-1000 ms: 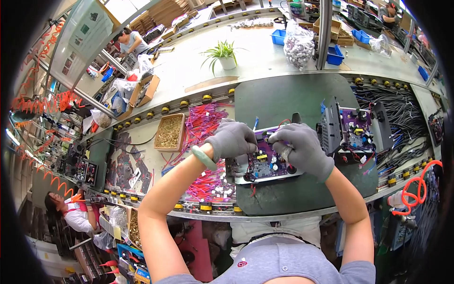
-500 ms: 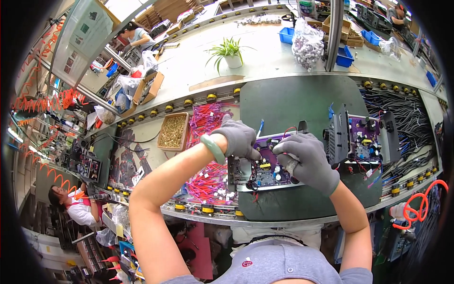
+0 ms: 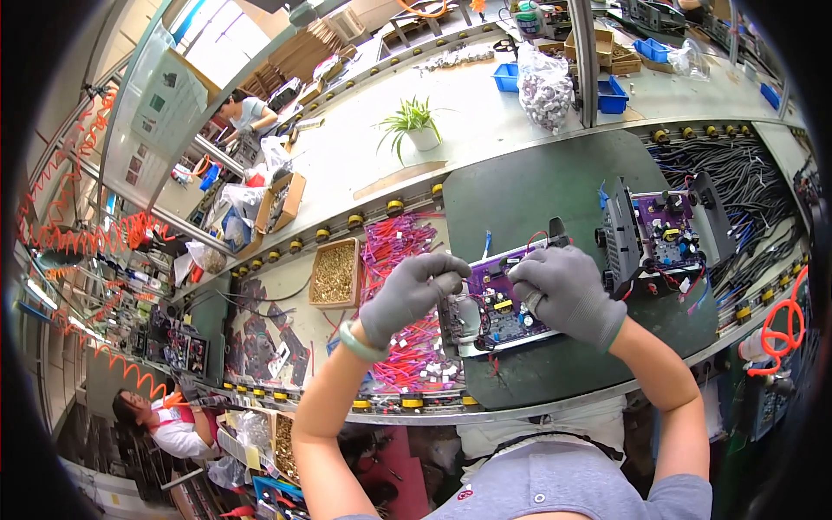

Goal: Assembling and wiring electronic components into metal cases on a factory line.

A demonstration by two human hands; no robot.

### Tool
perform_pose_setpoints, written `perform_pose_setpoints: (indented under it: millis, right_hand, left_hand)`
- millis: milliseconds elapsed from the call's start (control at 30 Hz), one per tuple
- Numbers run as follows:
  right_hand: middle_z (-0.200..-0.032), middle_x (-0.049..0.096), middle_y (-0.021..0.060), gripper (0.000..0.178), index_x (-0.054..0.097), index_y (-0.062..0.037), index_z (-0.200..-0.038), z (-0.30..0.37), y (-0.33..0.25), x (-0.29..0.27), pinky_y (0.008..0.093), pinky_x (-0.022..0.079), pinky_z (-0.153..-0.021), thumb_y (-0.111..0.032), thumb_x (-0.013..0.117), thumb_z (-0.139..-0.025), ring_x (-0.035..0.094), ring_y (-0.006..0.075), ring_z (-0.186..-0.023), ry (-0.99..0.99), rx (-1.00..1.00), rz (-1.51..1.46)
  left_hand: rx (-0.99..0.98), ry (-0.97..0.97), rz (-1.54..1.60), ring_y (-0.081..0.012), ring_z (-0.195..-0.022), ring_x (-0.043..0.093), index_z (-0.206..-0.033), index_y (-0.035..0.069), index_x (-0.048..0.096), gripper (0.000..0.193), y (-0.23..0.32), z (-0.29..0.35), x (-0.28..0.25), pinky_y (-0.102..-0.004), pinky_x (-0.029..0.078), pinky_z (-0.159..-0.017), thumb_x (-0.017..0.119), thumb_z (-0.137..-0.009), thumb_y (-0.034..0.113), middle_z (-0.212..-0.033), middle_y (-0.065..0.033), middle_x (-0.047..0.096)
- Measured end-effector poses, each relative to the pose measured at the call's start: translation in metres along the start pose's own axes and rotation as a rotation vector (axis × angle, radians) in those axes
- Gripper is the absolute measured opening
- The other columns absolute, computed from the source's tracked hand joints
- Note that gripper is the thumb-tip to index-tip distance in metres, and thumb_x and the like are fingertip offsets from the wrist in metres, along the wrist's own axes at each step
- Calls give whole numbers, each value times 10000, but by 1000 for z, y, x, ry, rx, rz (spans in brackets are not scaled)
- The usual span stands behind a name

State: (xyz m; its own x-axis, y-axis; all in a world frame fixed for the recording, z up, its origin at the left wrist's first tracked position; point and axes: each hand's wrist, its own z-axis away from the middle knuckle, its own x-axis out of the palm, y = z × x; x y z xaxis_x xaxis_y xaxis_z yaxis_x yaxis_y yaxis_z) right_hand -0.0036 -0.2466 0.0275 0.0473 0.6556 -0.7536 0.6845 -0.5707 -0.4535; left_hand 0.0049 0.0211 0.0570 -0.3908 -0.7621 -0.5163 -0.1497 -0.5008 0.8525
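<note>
In front of me an open device chassis with a purple circuit board lies on the dark green mat. My left hand, in a grey glove, is over the chassis's upper left corner with thumb and fingers pinched; whatever is between them is too small to make out. My right hand, also gloved, leans over the board's right half. Its fingers are curled together against the board's upper part, and they hide what they grip. A second chassis with a similar purple board stands to the right.
Pink and red wire bundles lie left of the mat, beside a box of brass-coloured screws. Black cables fill the right side. Beyond the roller rail, a potted plant stands on a white bench. Co-workers sit at the left.
My left hand has drawn back leftward from over the board to the chassis's corner. My right hand stays at the board, its fingers still curled. The whole view has shifted slightly.
</note>
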Motion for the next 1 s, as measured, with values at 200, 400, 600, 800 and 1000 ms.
perform_pose_setpoints:
  millis: [200, 400, 600, 800, 1000]
  right_hand:
    - [-869, 695, 134, 176, 684, -90, -1002, -14, -25, 49, 447, 532, -685, -207, 636, -881, 685, 332, -774, 147, 137, -193]
    - [-791, 650, 116, 121, 666, -98, -865, -32, -28, 77, 458, 509, -689, -216, 637, -865, 666, 325, -763, 107, 119, -183]
    - [-811, 654, 70, 41, 659, -133, -758, -43, -16, 86, 411, 475, -791, -168, 667, -776, 645, 266, -818, 79, 40, 271]
    - [-849, 662, 42, 91, 711, -153, -825, -47, -19, 84, 384, 439, -862, -175, 650, -762, 644, 220, -879, -42, 35, 370]
    - [-794, 648, 52, 13, 649, -133, -724, -45, -19, 88, 409, 464, -811, -130, 658, -715, 640, 247, -830, 22, 63, 325]
  left_hand:
    - [325, 490, -576, -274, -745, 643, -875, 61, 706, 191, -3, 3, 28, -384, 494, -736, 749, -843, 244, -756, -83, 683]
    - [184, 581, -386, -274, -693, 650, -756, 76, 683, 230, -21, 9, 33, -392, 481, -704, 708, -876, 271, -712, -79, 677]
    - [54, 562, 64, -197, -878, 689, -1248, 21, 546, 379, -38, 20, 43, -331, 543, -780, 657, -917, 170, -969, -128, 692]
    - [-133, 290, 72, -218, -1136, 596, -1545, -9, 220, 707, -43, 37, 55, -335, 446, -1027, 532, -924, 124, -1252, -163, 594]
    - [-62, 295, 26, -325, -940, 704, -1502, 9, 296, 635, -46, 39, 57, -414, 540, -826, 522, -953, 236, -1084, -218, 678]
